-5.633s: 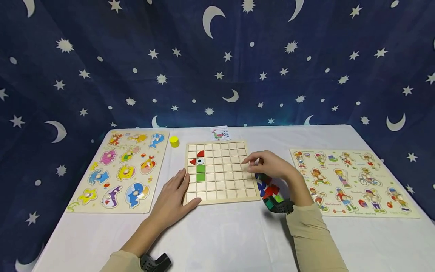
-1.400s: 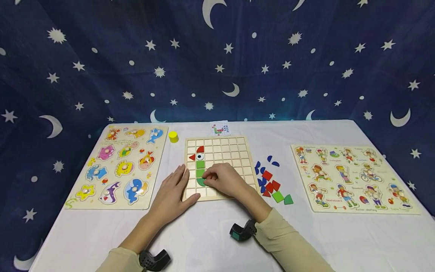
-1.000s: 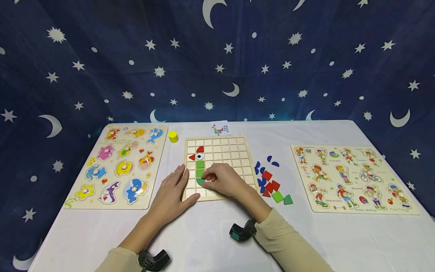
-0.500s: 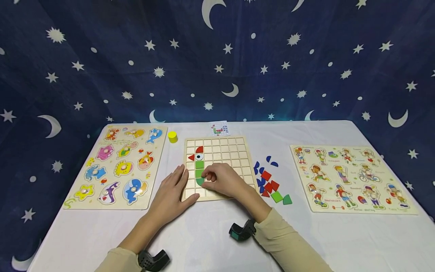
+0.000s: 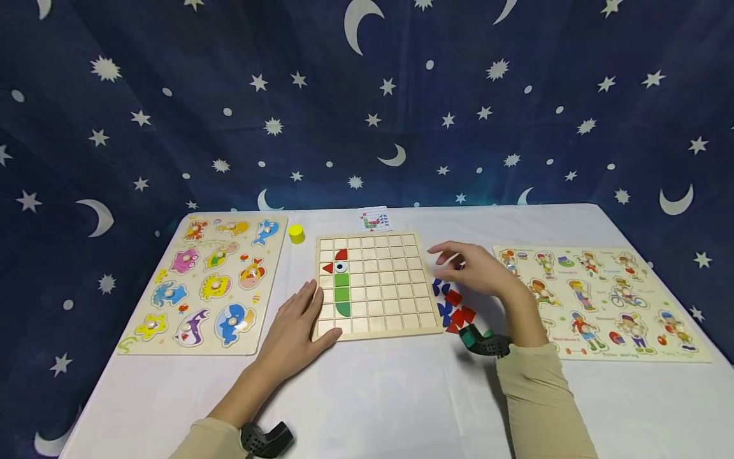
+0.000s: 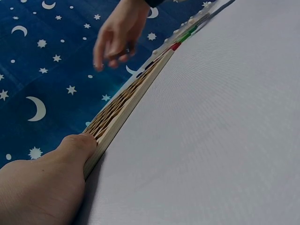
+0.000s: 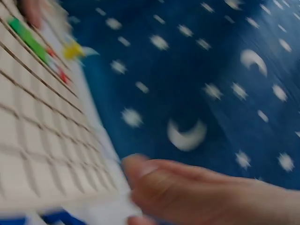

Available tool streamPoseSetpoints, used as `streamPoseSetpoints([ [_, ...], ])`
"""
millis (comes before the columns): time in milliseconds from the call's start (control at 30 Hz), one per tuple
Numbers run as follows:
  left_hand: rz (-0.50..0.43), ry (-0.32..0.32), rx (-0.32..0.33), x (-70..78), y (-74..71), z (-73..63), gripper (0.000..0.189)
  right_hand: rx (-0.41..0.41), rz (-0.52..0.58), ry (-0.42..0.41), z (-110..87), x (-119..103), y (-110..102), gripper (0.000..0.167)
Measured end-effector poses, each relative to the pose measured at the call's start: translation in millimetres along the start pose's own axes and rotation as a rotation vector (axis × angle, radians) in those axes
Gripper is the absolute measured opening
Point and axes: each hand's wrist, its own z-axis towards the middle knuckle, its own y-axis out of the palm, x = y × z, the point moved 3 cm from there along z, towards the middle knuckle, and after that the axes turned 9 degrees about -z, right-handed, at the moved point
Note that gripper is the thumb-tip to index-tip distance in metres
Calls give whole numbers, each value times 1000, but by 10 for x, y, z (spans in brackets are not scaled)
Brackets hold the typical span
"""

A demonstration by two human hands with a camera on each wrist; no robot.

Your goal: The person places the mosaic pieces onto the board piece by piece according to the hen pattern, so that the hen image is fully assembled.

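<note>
The wooden grid board (image 5: 390, 290) lies in mid-table. Down its left side run a red quarter-circle (image 5: 342, 255), a white eye tile (image 5: 341, 267) with a red triangle (image 5: 328, 268) beside it, two green squares (image 5: 341, 294) and a green quarter-circle (image 5: 343, 309). My left hand (image 5: 295, 326) rests with spread fingers against the board's front left corner; the left wrist view shows its thumb on the frame. Over the loose pieces right of the board, my right hand (image 5: 476, 269) hovers with bent fingers and nothing visible between them. It partly hides the blue pieces (image 5: 445, 310) and red squares (image 5: 453, 298).
Behind the board lies a small bird pattern card (image 5: 375, 220), with a yellow cylinder (image 5: 295, 234) to its left. A sea-animal knob puzzle (image 5: 229, 325) lies at the left, a sports puzzle (image 5: 659, 354) at the right. A starry curtain (image 5: 321, 140) hangs behind the table.
My right hand pressed the green quarter-circle into the board below the green squares, then let go and moved right over the loose pieces. My left hand stayed at the board's corner.
</note>
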Motion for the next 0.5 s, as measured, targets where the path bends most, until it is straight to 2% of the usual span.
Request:
streamPoseSetpoints([
  [133,-6,-2,2,15,9,3,84,-125,-24,57,-241,257,-151,57],
  [233,-1,-6,4,12,1,-2,84,-211,-16,107,-357,337,-154,81],
  [367,5,-13,0,5,-6,-8,85,-264,-49,173,-451,353,-90,116],
  [500,-2,-7,-4,18,2,1,85,-295,-121,203,-469,336,0,130],
])
